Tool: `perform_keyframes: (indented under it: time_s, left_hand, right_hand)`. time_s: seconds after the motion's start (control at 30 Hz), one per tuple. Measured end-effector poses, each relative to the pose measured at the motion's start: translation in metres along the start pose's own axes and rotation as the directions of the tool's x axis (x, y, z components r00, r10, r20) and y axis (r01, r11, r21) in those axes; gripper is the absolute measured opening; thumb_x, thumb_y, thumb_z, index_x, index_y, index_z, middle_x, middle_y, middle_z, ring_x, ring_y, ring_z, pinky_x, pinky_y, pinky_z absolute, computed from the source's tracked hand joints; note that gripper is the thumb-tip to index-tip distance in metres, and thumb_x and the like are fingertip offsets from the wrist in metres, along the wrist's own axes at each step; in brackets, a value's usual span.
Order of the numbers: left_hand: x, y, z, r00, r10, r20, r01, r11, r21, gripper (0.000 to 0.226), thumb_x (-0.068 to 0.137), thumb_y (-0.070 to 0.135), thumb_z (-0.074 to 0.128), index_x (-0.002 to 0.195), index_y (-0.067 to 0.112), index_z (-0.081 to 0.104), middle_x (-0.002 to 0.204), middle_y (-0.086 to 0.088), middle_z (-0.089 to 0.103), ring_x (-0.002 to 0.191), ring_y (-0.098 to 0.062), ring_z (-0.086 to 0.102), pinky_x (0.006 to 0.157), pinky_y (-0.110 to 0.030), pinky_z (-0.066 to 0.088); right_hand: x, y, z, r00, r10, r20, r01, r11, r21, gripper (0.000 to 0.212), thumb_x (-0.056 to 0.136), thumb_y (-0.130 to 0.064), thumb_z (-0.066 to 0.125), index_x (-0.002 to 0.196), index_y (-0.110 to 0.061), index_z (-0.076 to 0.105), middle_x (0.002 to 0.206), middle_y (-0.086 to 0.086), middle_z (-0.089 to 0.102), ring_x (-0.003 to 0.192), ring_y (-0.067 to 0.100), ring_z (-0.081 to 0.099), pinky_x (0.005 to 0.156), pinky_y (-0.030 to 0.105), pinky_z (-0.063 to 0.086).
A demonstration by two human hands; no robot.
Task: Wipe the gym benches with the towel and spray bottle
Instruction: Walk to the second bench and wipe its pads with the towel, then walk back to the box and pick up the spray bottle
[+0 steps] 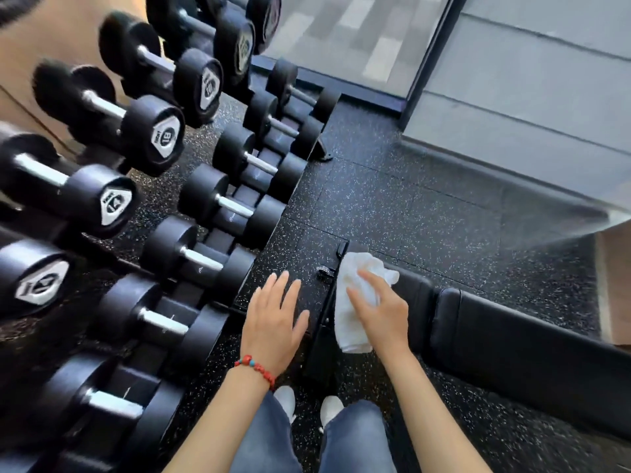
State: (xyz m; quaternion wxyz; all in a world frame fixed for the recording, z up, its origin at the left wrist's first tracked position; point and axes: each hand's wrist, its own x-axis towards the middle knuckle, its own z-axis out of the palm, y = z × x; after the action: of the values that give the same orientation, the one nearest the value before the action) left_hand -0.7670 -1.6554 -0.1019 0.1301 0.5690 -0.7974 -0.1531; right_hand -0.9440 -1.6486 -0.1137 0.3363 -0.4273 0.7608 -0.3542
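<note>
The left hand [273, 322] is in the lower centre of the frame, palm down, fingers extended and slightly spread. It holds nothing and hovers above the speckled floor [426, 206], just left of the bench frame [324, 322]. A red bead bracelet [257, 368] sits on the left wrist. The left forearm enters from the bottom edge and angles up toward the centre.

The right hand [379, 308] is right of centre, palm down, fingers loosely spread and slightly curved. It rests on top of the white towel [351, 302]; it presses on the towel rather than closing round it. The right forearm enters from the lower right and angles up and left.

The towel is crumpled and lies on the left end of the bench [512, 339], at the edge of the black pad, next to the metal frame. Part of the towel hangs over the pad's end. The bench extends from the centre toward the lower right of the frame, with a seam between two pad sections.

A dumbbell rack [211, 213] fills the left half of the frame, with two tiers of black dumbbells. Blue jeans [355, 442] and white shoes [329, 407] appear at the bottom centre. A grey wall [529, 80] occupies the upper right.
</note>
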Motion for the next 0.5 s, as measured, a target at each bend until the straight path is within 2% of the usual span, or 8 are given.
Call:
perform_keyframes:
  time_s: [0.27, 0.4, 0.5]
  left_hand:
    - [-0.012, 0.0, -0.037, 0.991, -0.088, -0.105, 0.098, 0.99, 0.103, 0.053, 0.083, 0.033, 0.038, 0.112, -0.002, 0.064, 0.12, -0.022, 0.061, 0.111, -0.039, 0.058, 0.087, -0.055, 0.048]
    - [-0.027, 0.009, -0.044, 0.964, -0.205, -0.172, 0.228, 0.965, 0.131, 0.051, 0.083, 0.034, 0.04, 0.111, -0.002, 0.065, 0.117, -0.022, 0.062, 0.11, -0.039, 0.059, 0.086, -0.054, 0.048]
    - [-0.044, 0.017, -0.043, 0.915, -0.331, -0.231, 0.363, 0.925, 0.11, 0.051, 0.084, 0.033, 0.042, 0.113, -0.002, 0.064, 0.118, -0.023, 0.061, 0.111, -0.04, 0.058, 0.088, -0.055, 0.046]
  right_hand:
    - [0.001, -0.039, -0.004, 0.99, -0.105, 0.089, 0.1, 0.993, 0.065, 0.033, 0.081, -0.029, 0.071, 0.113, -0.027, 0.065, 0.113, -0.008, 0.064, 0.097, 0.003, 0.053, 0.077, 0.011, 0.032]
    - [-0.001, -0.047, -0.006, 0.966, -0.181, 0.185, 0.166, 0.982, 0.093, 0.032, 0.08, -0.026, 0.071, 0.112, -0.025, 0.065, 0.106, -0.013, 0.062, 0.097, 0.0, 0.052, 0.077, 0.007, 0.031]
    - [-0.003, -0.051, -0.009, 0.925, -0.235, 0.298, 0.214, 0.972, 0.101, 0.033, 0.08, -0.026, 0.072, 0.112, -0.026, 0.065, 0.103, -0.02, 0.058, 0.098, -0.003, 0.051, 0.079, 0.004, 0.031]
